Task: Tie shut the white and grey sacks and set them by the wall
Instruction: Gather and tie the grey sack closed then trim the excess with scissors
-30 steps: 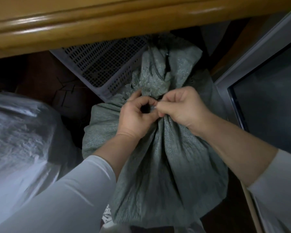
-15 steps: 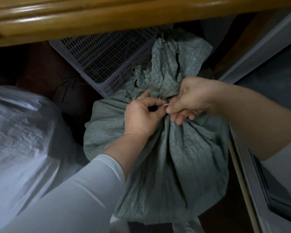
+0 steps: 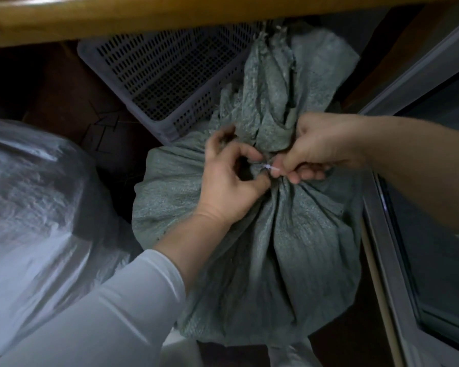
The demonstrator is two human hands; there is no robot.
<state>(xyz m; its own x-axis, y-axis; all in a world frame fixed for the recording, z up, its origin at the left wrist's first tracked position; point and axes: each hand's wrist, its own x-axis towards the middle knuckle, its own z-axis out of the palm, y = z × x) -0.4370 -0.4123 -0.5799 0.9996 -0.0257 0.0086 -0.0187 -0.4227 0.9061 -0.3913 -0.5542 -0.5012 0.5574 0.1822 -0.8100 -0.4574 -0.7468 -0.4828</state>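
- Left hand (image 3: 228, 178), right of the white sack (image 3: 37, 207), pinches the grey sack (image 3: 289, 247) at its gathered neck.
- White tie (image 3: 272, 168): now a short taut strand between hands that were knuckle to knuckle a second ago.
- Right hand (image 3: 318, 149) grips the tie's end and has drawn rightward.
- Judgement: knot is cinching. Sack on floor by plastic crate (image 3: 164, 72), not yet moved.

Snug white long sleeve (image 3: 112, 308), cuff at mid-forearm, left hand (image 3: 228, 181) bare
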